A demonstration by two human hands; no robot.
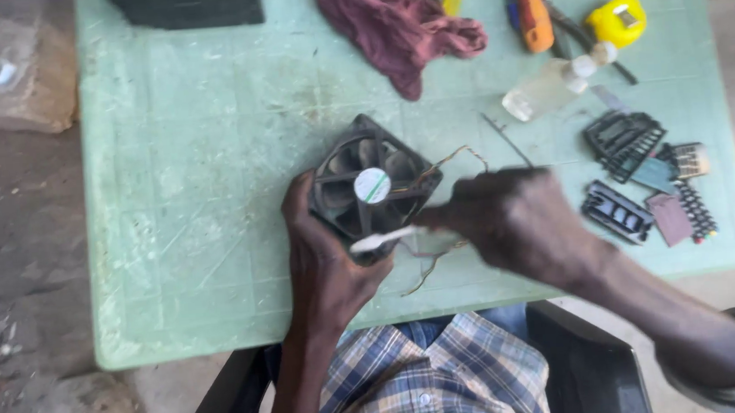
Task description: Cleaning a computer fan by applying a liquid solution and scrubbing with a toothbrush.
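One square black cooling fan (372, 186) is sitting tilted over the near edge of the pale green table (195, 201), its thin wires (440, 253) trailing to the right. The left hand (324, 265) is cupping it from below, fingers wrapping closed around the frame's lower left corner. The right hand (515, 222) is pinching shut on one small white brush (384, 239), whose tip is touching the fan's lower edge. Farther back are lying one maroon rag (398, 25), one clear bottle (549, 88), one yellow tape measure (617, 19) and one orange-handled screwdriver (531, 12). At the right, several small dark plastic parts (633, 179) are clustering together; their exact count is unclear.
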